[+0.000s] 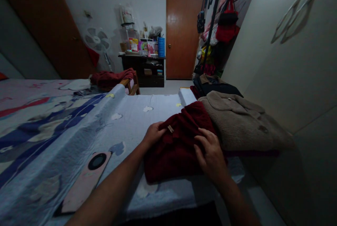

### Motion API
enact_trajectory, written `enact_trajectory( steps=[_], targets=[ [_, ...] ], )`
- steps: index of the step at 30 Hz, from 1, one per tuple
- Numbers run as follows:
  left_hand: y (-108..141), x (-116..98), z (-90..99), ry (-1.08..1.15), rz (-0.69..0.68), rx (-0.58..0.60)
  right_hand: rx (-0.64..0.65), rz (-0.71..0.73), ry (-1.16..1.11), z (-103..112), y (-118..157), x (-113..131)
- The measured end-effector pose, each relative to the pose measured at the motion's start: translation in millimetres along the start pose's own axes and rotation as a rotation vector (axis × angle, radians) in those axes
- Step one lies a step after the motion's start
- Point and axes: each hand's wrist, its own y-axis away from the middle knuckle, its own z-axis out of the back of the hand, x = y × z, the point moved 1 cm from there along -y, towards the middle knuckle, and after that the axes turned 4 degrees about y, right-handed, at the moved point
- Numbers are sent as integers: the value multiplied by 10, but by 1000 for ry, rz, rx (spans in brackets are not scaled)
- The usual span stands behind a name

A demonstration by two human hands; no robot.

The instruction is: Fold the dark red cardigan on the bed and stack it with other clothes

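Observation:
A dark red garment (181, 155), loosely folded and with a small pale label near its upper left edge, lies on the light blue bed cover (137, 113). My left hand (154, 134) grips the garment's left edge, with some of its fingers hidden in the cloth. On the garment's right part rests my right hand (210, 152), its fingers slightly bent and apart. A beige fleece jacket (237, 124) lies folded to the right, touching the red cloth.
A pink phone (86, 183) lies on the cover by my left forearm. Behind the jacket sits a dark folded garment (218, 87). The pale wardrobe (279, 71) borders the right side. More dark red cloth (110, 78) lies at the far left, near a wooden frame (133, 87).

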Motion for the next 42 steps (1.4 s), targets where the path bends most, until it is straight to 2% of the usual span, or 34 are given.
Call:
enact_trajectory(
  steps=[1, 3, 6, 8, 10, 12, 13, 14, 16, 17, 19, 20, 21, 22, 24, 26, 28, 30, 32, 33, 34, 36, 38, 40, 41, 42],
  targets=[
    [46, -28, 114, 148, -9, -127, -14, -11, 44, 12, -5, -50],
    [146, -52, 392, 351, -21, -483, -1, -27, 95, 1, -15, -117],
    [325, 17, 809, 422, -15, -966, 71, -4, 121, -83, -33, -119],
    [463, 124, 1017, 391, 25, -1178, 155, 25, 153, -154, -50, -64],
    [613, 234, 1152, 346, 60, -1277, 304, 19, 186, -208, -80, 14],
    [767, 293, 1225, 315, 99, -1257, 536, -20, 175, -234, -121, 91],
    [843, 290, 1246, 318, 124, -1196, 664, -37, 140, -238, -145, 125],
    [915, 263, 1260, 338, 154, -1097, 778, -44, 84, -240, -171, 152],
    [1041, 145, 1272, 408, 226, -773, 909, -38, -50, -261, -230, 182],
    [1092, 65, 1271, 438, 266, -564, 917, -46, -94, -290, -259, 180],
    [1163, -91, 1262, 414, 333, -152, 846, -116, -75, -396, -300, 143],
    [1177, -148, 1258, 342, 342, -6, 804, -160, -28, -469, -307, 117],
    [1173, -183, 1256, 230, 336, 81, 773, -196, 25, -550, -304, 91],
    [1153, -193, 1256, 89, 317, 103, 759, -215, 67, -632, -293, 70],
    [1081, -146, 1250, -184, 272, 9, 783, -195, 69, -779, -270, 50],
    [1003, -46, 1221, -278, 277, -110, 793, -148, -28, -870, -280, 57],
    [948, 56, 1158, -173, 323, -127, 717, -120, -206, -904, -357, 84],
    [910, 102, 1069, -10, 327, -41, 581, -121, -420, -903, -506, 129],
    [865, 66, 993, 124, 248, 54, 415, -136, -576, -893, -719, 198],
    [833, 20, 976, 175, 194, 60, 327, -142, -614, -887, -844, 244],
    [791, -39, 983, 209, 143, 13, 223, -148, -629, -879, -978, 297],
    [696, -183, 1075, 206, 51, -234, 16, -133, -668, -857, -1257, 418],
    [624, -335, 1250, 123, -38, -585, -121, -114, -766, -831, -1520, 533],
    [612, -458, 1440, 35, -107, -855, -155, -128, -878, -815, -1727, 600],
    [631, -496, 1519, 2, -128, -923, -142, -154, -928, -816, -1795, 605],
    [667, -516, 1577, -26, -136, -943, -118, -194, -966, -825, -1835, 586]
  ],
)
